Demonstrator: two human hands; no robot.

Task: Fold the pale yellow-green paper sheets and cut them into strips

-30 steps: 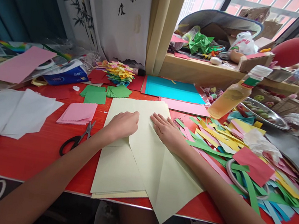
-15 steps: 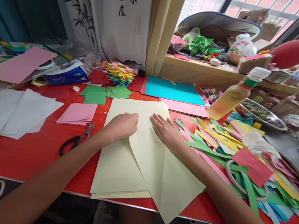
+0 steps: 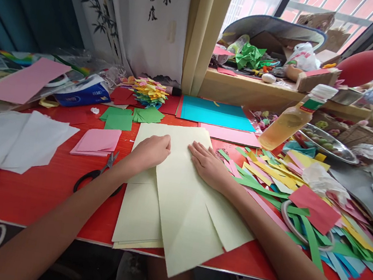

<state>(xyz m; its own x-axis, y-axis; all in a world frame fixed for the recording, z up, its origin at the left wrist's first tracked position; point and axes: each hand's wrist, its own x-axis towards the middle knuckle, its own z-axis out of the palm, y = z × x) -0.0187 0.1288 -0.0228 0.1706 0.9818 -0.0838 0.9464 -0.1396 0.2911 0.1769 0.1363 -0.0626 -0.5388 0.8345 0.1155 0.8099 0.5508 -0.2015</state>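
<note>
In the head view, my left hand (image 3: 151, 152) is closed in a pinch at the left side of a pale yellow sheet of paper (image 3: 181, 219). My right hand (image 3: 209, 166) lies flat on the same sheet, fingers stretched forward. The sheet's lower part slants across a stack of pale yellow paper (image 3: 138, 217) and hangs over the table's front edge. A second pale flap (image 3: 229, 226) sticks out under my right forearm; whether it belongs to the same sheet I cannot tell. Black-handled scissors (image 3: 91, 177) lie partly under my left forearm.
Pink squares (image 3: 97, 141) and green squares (image 3: 119, 120) lie left of the stack. Coloured paper strips (image 3: 272, 176) and a tape roll (image 3: 285, 215) are heaped at right. Behind them a bottle (image 3: 289, 120) stands near blue paper (image 3: 216, 113). White tissues (image 3: 35, 141) lie far left.
My left hand has shifted slightly left and the paper's left edge has swung left with it. A gap between two lower flaps now shows. My right hand has stayed nearly in place.
</note>
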